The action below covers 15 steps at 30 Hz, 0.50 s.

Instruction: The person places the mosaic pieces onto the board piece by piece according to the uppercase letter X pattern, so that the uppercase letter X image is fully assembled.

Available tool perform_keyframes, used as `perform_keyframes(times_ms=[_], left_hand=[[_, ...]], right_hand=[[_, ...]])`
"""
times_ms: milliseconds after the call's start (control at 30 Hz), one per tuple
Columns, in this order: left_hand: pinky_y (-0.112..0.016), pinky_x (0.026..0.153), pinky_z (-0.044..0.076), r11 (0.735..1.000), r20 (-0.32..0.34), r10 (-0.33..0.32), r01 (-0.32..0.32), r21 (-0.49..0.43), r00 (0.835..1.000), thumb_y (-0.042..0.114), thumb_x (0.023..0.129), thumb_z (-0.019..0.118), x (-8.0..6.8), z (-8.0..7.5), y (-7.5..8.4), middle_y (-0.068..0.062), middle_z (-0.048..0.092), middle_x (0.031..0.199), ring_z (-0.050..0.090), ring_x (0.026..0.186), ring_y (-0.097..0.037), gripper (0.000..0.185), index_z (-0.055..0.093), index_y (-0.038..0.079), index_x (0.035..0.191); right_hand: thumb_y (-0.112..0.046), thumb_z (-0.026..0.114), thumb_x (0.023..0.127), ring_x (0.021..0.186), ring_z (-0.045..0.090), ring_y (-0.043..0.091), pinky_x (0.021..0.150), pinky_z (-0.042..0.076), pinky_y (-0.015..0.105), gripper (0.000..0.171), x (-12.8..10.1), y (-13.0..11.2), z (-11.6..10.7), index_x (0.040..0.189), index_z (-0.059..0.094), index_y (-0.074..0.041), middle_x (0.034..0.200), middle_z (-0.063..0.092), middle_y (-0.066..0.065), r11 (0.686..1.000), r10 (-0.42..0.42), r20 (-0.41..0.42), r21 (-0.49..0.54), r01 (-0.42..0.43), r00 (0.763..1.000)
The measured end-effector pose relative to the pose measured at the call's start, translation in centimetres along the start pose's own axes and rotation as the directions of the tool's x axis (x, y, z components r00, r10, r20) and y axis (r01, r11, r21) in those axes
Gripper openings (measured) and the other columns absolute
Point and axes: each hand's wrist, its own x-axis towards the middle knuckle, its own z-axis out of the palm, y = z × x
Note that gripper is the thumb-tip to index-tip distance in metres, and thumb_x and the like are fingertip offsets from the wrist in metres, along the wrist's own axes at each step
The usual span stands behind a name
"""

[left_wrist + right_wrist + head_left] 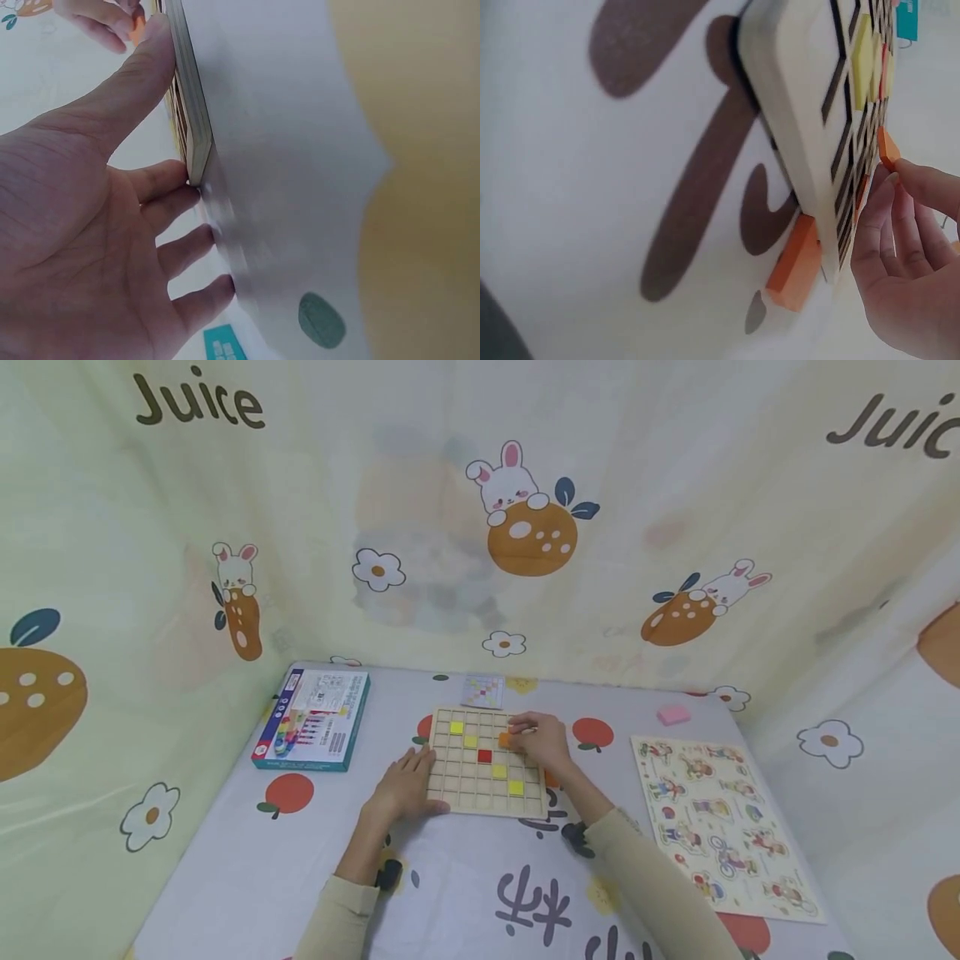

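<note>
A square wooden grid board (pixel 455 781) lies on the table. Yellow tiles (pixel 516 787) and one red tile (pixel 485 756) form a diagonal across its cells. My left hand (pixel 406 785) rests against the board's near left corner; in the left wrist view its thumb (pixel 142 71) lies along one edge and the spread fingers touch the other. Over the board's right part, my right hand (pixel 546 745) pinches an orange tile (pixel 887 148) between thumb and fingertips, tilted close over the grid. Another orange piece (pixel 795 262) lies against the board's right edge.
Behind the board is a small pattern card (pixel 483 691). A flat printed box (pixel 311 718) lies at the left. On the right are a pink block (pixel 673 715) and a picture board (pixel 712 810) with figures. Printed curtains (pixel 420 635) hang around the table.
</note>
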Motion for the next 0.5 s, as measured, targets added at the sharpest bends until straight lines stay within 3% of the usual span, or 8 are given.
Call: perform_keyframes(times_ms=[300, 500], left_hand=[[-0.061, 0.125, 0.024, 1.000, -0.011, 0.006, -0.006, 0.001, 1.000, 0.051, 0.087, 0.083, -0.1, 0.4, -0.3, -0.019, 0.029, 0.169, 0.022, 0.157, -0.042, 0.102, 0.033, 0.001, 0.161], [-0.060, 0.125, 0.024, 1.000, -0.011, -0.002, 0.002, 0.000, 1.000, 0.049, 0.086, 0.083, -0.2, 0.2, 0.1, -0.018, 0.028, 0.170, 0.021, 0.157, -0.041, 0.103, 0.033, 0.001, 0.162]], right_hand=[[-0.014, 0.085, 0.087, 0.083, 0.071, 0.017, 0.073, 0.056, 0.030, 0.022, -0.2, 0.6, 0.7, 0.109, 0.080, -0.014, 0.092, 0.076, -0.004, 0.998, -0.029, -0.004, -0.059, 0.029, 1.000], [-0.012, 0.085, 0.087, 0.085, 0.072, 0.017, 0.081, 0.058, 0.038, 0.022, -0.2, 0.9, 1.2, 0.109, 0.080, -0.012, 0.091, 0.078, -0.004, 0.992, -0.100, -0.005, -0.080, 0.099, 0.995]])
